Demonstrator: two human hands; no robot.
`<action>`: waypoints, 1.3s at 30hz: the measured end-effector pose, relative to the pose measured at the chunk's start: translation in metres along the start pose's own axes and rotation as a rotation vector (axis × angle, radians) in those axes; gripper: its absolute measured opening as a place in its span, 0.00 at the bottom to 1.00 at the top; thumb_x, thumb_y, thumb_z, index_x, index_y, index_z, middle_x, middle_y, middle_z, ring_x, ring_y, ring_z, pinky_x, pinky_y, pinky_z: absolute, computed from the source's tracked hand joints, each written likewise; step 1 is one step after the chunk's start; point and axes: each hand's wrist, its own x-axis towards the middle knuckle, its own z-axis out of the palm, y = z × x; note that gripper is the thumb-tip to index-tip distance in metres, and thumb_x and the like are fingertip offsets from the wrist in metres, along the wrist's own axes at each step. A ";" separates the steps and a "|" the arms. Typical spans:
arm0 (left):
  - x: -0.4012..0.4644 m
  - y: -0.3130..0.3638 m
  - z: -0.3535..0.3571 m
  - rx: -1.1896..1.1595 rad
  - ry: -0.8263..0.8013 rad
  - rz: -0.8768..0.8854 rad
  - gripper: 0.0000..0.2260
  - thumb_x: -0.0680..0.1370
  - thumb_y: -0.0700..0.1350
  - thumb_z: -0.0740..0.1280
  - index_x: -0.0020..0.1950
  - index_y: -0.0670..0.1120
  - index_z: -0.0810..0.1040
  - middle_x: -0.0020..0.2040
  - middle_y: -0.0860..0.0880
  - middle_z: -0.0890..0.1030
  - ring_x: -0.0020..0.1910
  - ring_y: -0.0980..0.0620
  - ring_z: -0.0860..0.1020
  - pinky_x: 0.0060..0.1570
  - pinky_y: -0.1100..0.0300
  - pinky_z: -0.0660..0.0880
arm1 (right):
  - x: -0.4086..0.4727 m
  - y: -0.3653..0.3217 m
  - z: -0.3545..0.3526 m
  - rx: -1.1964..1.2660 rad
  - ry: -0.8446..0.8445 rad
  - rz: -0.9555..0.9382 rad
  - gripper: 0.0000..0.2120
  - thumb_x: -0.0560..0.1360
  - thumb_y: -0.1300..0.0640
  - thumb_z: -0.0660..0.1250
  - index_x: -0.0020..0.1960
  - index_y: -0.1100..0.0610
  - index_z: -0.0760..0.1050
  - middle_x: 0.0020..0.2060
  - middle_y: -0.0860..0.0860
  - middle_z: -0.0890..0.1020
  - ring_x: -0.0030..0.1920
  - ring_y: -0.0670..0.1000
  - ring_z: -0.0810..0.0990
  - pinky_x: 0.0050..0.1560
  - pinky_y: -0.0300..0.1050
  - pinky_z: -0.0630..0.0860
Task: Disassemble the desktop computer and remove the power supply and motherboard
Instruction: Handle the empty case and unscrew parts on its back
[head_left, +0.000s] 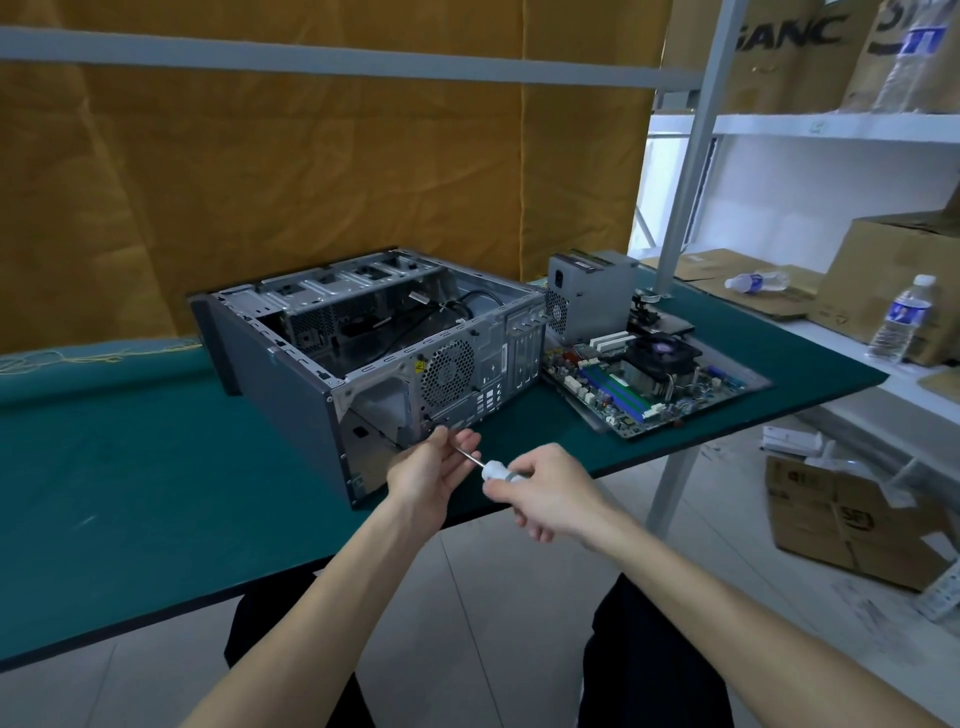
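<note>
Now the right hand (545, 491) grips the white handle of a small screwdriver (491, 467), and the left hand (434, 465) pinches its thin metal shaft near the tip, just at the near corner of the open grey metal computer case (291, 374). This case lies on its side on the green table mat (130, 467). To the right, the green motherboard with a black cooler fan (654, 382) lies flat on the mat. The grey box-shaped power supply (592, 291) stands behind it, at the far side.
</note>
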 end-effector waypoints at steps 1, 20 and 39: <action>0.001 0.000 0.000 0.015 0.046 -0.004 0.09 0.82 0.39 0.66 0.56 0.33 0.79 0.48 0.39 0.86 0.42 0.49 0.87 0.34 0.60 0.82 | -0.001 0.002 0.004 -0.167 0.134 -0.080 0.09 0.72 0.49 0.73 0.43 0.55 0.82 0.28 0.48 0.79 0.29 0.51 0.76 0.28 0.42 0.69; -0.002 0.000 0.001 -0.091 0.023 -0.079 0.08 0.85 0.36 0.60 0.53 0.34 0.77 0.47 0.40 0.84 0.47 0.48 0.83 0.43 0.55 0.79 | -0.009 -0.010 -0.004 0.437 -0.273 0.254 0.18 0.81 0.46 0.65 0.54 0.62 0.79 0.34 0.54 0.83 0.21 0.48 0.70 0.22 0.36 0.62; 0.008 0.007 0.003 -0.038 0.081 -0.085 0.03 0.82 0.34 0.64 0.51 0.35 0.76 0.49 0.39 0.82 0.44 0.48 0.82 0.40 0.57 0.84 | -0.009 -0.001 0.011 -0.194 0.138 -0.119 0.10 0.76 0.47 0.70 0.42 0.52 0.76 0.32 0.49 0.78 0.32 0.55 0.81 0.27 0.42 0.70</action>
